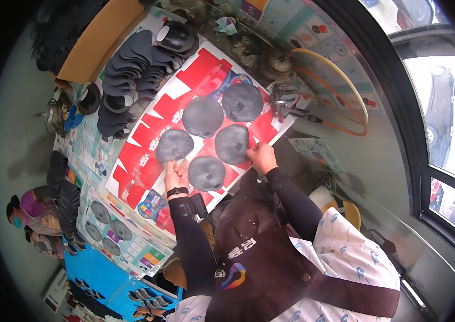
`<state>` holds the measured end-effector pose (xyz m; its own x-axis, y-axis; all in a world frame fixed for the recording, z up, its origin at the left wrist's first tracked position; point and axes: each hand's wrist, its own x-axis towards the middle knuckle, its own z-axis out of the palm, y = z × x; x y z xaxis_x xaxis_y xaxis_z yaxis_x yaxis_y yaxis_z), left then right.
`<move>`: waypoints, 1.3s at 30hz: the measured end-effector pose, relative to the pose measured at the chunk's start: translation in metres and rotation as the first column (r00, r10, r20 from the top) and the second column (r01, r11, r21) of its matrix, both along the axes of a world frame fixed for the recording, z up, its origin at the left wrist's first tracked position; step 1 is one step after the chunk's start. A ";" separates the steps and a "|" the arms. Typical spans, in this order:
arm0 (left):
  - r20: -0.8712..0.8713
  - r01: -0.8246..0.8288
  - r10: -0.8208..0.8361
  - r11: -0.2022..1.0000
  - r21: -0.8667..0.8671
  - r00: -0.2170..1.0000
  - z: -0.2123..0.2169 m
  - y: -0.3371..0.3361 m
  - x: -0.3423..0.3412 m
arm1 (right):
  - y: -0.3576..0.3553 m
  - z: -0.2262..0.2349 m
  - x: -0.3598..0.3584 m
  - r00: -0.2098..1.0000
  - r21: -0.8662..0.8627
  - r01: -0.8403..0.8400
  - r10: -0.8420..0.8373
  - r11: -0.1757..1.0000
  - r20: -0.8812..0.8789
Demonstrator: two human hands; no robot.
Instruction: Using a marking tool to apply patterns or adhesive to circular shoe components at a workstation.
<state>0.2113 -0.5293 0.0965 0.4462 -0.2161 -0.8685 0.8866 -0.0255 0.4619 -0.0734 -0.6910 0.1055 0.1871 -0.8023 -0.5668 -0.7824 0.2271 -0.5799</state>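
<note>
Several dark grey, roundish, flat fabric-like pieces lie on a red and white printed sheet (pixel 198 65). My left hand (pixel 176 178), a dark band at its wrist, has curled fingers at the lower edge of the left round piece (pixel 175 145). With fingertips pinched together, my right hand (pixel 262 157) grips the right edge of another round piece (pixel 231 144). Between my hands, nearest to me, lies a third round piece (pixel 206 174). Farther off are a smoother round piece (pixel 202 116) and a round piece with a small square patch (pixel 242 102).
Overlapping dark curved pieces (pixel 126 64) are stacked at the far left, by a black rounded object (pixel 176 37) and a cardboard box (pixel 96 45). Orange and yellow hoses (pixel 359 102) hang on the right. Other people (pixel 39 220) are at the left, by a blue-covered table (pixel 98 271).
</note>
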 end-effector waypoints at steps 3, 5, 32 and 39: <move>-0.049 0.001 -0.008 0.990 -0.143 0.999 0.016 -0.001 -0.002 | -0.011 0.013 -0.003 0.979 0.256 0.108 -0.147 0.961 0.140; -0.065 0.000 -0.015 0.975 -0.224 0.998 0.031 -0.005 -0.002 | -0.015 0.015 -0.001 0.990 0.174 0.060 -0.081 0.983 0.117; 0.468 -0.276 0.125 0.923 0.269 0.875 0.105 0.650 0.082 | 0.399 0.139 0.292 0.425 0.279 -0.903 0.593 0.325 0.684; 0.668 -0.382 0.213 0.917 0.116 0.713 0.112 0.756 0.143 | 0.542 0.091 0.346 0.380 0.300 -0.922 0.427 0.246 0.820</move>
<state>0.3545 0.2267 0.2088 0.9114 0.1904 -0.3649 0.3701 0.0089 0.9289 0.2731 -0.1485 0.1962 0.8526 0.3759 -0.3630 -0.4643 0.2263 -0.8563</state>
